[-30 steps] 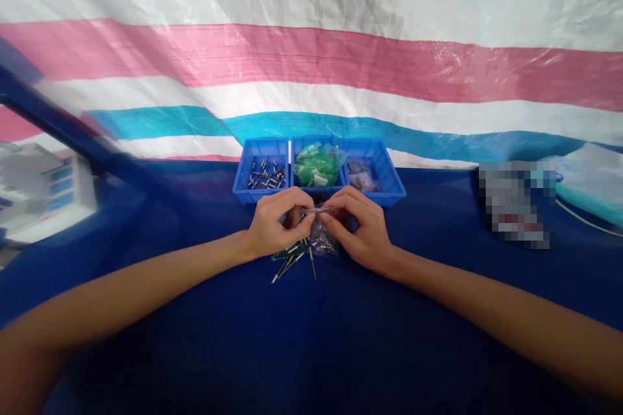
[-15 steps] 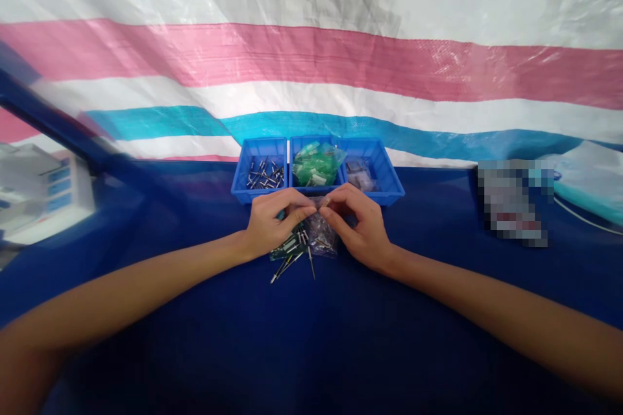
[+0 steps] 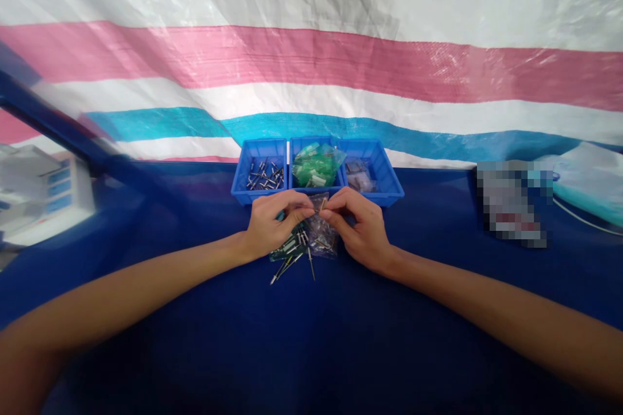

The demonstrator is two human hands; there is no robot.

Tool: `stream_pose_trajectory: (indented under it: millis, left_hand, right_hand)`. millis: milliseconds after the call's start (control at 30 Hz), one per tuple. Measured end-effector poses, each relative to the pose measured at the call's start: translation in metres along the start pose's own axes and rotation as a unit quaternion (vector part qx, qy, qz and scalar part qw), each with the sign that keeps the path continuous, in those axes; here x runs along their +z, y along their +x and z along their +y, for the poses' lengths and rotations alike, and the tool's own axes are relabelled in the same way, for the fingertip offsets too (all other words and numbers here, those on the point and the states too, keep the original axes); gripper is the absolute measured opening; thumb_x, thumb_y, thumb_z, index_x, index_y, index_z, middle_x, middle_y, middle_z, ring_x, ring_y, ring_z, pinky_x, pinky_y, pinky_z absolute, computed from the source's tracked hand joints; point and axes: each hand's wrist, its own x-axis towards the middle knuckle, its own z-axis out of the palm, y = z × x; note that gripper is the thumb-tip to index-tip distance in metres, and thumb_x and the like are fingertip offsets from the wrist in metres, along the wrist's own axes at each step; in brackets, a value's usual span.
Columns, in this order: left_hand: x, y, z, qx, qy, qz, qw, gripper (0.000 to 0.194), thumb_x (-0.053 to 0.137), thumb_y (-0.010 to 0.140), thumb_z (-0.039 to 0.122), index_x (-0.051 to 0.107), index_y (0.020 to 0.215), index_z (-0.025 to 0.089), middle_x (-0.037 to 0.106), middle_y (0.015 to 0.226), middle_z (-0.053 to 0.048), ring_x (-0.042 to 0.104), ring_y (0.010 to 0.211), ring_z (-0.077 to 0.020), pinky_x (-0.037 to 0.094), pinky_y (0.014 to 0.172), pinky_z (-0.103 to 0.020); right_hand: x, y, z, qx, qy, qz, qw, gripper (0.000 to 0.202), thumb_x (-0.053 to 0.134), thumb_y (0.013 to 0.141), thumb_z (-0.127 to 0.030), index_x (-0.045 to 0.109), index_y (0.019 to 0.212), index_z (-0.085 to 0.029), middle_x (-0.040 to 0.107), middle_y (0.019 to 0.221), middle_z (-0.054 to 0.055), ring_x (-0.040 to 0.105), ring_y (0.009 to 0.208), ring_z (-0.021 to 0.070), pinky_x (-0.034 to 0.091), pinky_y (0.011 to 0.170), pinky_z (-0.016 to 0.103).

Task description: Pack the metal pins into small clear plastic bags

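A small clear plastic bag (image 3: 323, 237) of metal pieces like blind rivets lies on the dark blue table. My left hand (image 3: 278, 224) pinches at the upper left of this bag, thumb against fingers. On its other side my right hand (image 3: 357, 225) is pinched too, with a pale narrow sliver at its fingertips that I cannot make out. Below my left hand sits a green bag (image 3: 288, 250) with more rivets, partly hidden by the hand. Several loose rivets (image 3: 286, 268) stick out toward me in front of the bags.
Just beyond my hands stand three blue bins: the left bin (image 3: 238, 183) holds loose rivets, the middle one a green bag (image 3: 316, 166), the right bin (image 3: 389, 172) clear packets. A white device (image 3: 58, 201) is at far left. A pixelated item (image 3: 513, 204) and pale bag (image 3: 591, 181) lie right.
My fingertips have shifted very slightly, and a little more of the clear bag's top shows between them. The bins and loose rivets stay where they were.
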Motion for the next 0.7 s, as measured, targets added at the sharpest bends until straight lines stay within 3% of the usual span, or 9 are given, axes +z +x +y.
stream_pose_trajectory:
  millis: [700]
  left_hand:
    - [-0.0002,0.002,0.0005,0.023,-0.009,-0.011,1.0,0.007,0.06,0.078,0.02,0.06,0.074,0.015,0.06,0.06,0.002,0.052,0.049,-0.0055,0.043,0.048,-0.017]
  right_hand:
    - [-0.0004,0.0008,-0.0024,-0.016,-0.004,0.006,1.0,0.004,0.051,0.084,-0.019,0.056,0.084,-0.019,0.051,0.073,0.0,0.048,0.06,0.0099,0.04,0.051,0.023]
